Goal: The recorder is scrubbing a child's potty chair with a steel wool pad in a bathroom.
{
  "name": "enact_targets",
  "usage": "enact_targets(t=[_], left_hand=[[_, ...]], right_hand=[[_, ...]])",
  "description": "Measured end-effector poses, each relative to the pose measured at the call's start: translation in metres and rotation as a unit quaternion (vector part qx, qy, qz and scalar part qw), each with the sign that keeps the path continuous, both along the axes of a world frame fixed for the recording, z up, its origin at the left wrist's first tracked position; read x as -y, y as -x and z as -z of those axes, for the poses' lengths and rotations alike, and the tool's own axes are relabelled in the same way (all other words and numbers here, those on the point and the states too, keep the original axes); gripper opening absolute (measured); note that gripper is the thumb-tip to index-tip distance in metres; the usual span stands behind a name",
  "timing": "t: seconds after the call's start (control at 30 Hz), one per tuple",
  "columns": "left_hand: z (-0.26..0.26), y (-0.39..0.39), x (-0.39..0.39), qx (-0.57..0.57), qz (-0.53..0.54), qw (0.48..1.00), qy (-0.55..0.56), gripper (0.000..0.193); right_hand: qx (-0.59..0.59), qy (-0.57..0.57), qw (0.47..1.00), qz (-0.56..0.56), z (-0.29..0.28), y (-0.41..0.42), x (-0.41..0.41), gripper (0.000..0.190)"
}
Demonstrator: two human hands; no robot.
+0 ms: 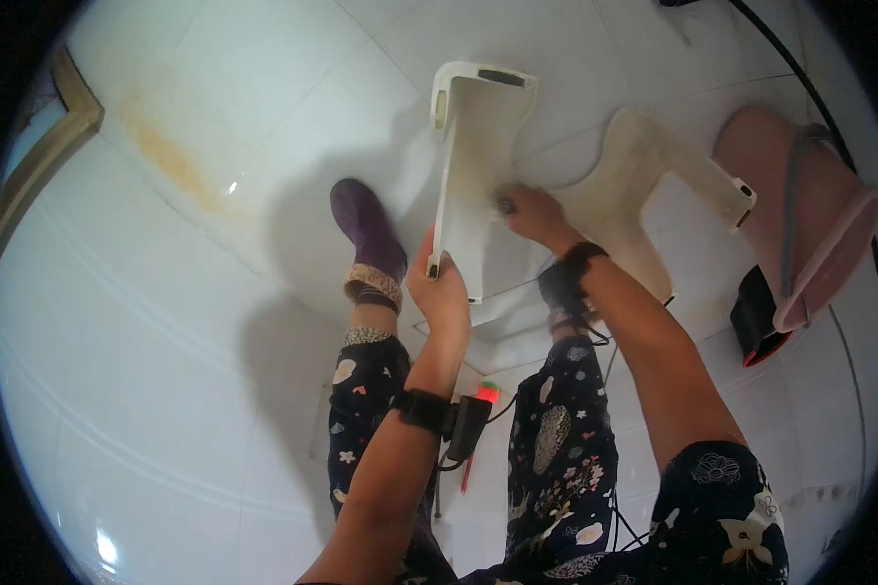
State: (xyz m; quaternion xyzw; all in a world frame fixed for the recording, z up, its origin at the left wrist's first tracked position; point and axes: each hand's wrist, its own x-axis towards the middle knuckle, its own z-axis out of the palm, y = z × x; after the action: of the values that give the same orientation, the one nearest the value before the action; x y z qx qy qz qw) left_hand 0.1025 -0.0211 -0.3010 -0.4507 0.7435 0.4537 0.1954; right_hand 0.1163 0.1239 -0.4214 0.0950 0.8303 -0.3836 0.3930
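Observation:
My left hand [443, 285] grips the lower end of an off-white moulded plastic panel [475, 139], which has bent-over edges and dark pads at its corners. It stands tilted in front of my feet, its hollow side facing right. Against that inner face is my right hand [538, 216], fingers curled around a small dark scouring pad [507, 206]; motion blurs both. A second off-white plastic piece [629, 164], curved with two legs and dark end pads, lies on the floor to the right, partly behind my right wrist.
A pink bucket [768, 168] with a grey handle tips over at the right, beside a black item with a red edge [757, 322]. A black hose [797, 66] runs at upper right. A red-and-green brush [488, 393] is between my legs. The tiled floor [168, 153] bears a brownish stain.

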Motion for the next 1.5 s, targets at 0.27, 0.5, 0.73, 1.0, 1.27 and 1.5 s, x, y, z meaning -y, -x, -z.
enact_targets(t=[0.27, 0.5, 0.73, 1.0, 1.27, 1.5], left_hand=[[-0.002, -0.001, -0.011, 0.031, -0.011, 0.999, -0.024, 0.036], [-0.006, 0.003, -0.007, 0.036, -0.026, 0.999, -0.023, 0.033], [-0.001, 0.001, -0.009, 0.007, -0.049, 0.998, -0.033, 0.034], [-0.002, 0.008, -0.007, 0.010, 0.025, 1.000, -0.015, 0.035], [-0.007, 0.013, -0.015, 0.018, -0.019, 0.999, -0.029, 0.036], [-0.001, 0.007, -0.009, 0.006, -0.002, 0.999, -0.037, 0.035]], right_hand=[[0.057, -0.133, 0.988, -0.057, 0.011, -0.040, -0.020, 0.018], [0.006, 0.087, 0.986, 0.144, -0.025, 0.003, 0.037, 0.025], [0.125, -0.147, 0.981, 0.018, -0.020, -0.050, -0.052, 0.025], [-0.095, 0.032, 0.988, 0.117, -0.023, -0.049, 0.027, 0.036], [0.071, -0.096, 0.988, 0.095, -0.030, -0.067, 0.003, 0.047], [-0.120, 0.021, 0.992, -0.013, -0.010, -0.065, -0.006, 0.054]])
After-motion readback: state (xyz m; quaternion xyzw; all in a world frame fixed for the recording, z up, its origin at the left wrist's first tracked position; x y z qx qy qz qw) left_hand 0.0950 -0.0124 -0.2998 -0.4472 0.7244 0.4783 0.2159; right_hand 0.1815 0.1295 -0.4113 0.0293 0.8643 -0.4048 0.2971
